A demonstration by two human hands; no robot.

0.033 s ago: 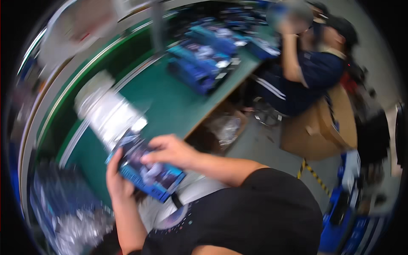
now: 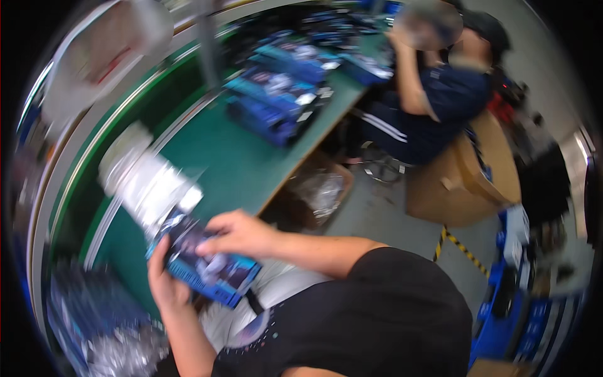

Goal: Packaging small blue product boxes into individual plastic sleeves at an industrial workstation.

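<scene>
Both my hands hold a flat blue printed box (image 2: 213, 271) just above the near edge of a green table (image 2: 239, 163). My left hand (image 2: 160, 279) grips its left end from beneath. My right hand (image 2: 235, 234) lies over its top edge, fingers curled on it. A blurred white stack of items (image 2: 147, 182) sits on the table right behind the box. The picture is blurred by motion.
Several more blue boxes (image 2: 282, 88) are piled farther along the table. A seated person in a dark shirt (image 2: 433, 100) works at the far end, beside a brown carton (image 2: 465, 179). Clear plastic bags fill a bin (image 2: 94, 333) at lower left, and another carton (image 2: 320, 188) sits under the table.
</scene>
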